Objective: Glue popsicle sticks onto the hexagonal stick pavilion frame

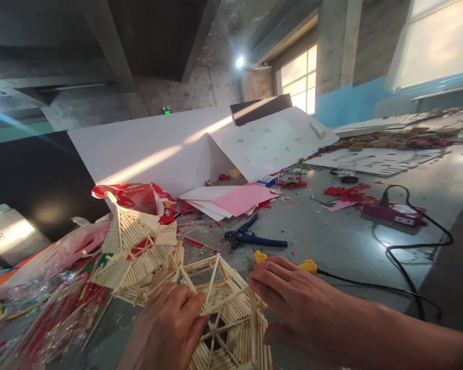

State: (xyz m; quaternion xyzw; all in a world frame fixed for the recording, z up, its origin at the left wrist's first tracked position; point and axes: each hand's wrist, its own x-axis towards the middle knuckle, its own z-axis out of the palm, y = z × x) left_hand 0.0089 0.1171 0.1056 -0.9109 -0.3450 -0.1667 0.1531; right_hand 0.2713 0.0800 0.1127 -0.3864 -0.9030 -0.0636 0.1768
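Observation:
A six-sided frame of glued wooden sticks (231,308) lies on the grey table in front of me. My left hand (170,324) rests on its left side, fingers curled over the sticks. My right hand (289,298) presses on its right edge, fingers bent together against the sticks. A second stick-built piece (139,246), roof-like in shape, stands just behind and left of the frame. A yellow tool (306,265) with a black cord peeks out behind my right hand.
Blue-handled pliers (250,236) lie behind the frame. Pink and white paper sheets (231,200), red scraps (347,192) and a pink power strip (393,213) with black cable sit further back. Plastic bags (54,272) pile at left. A big white board (158,149) leans behind.

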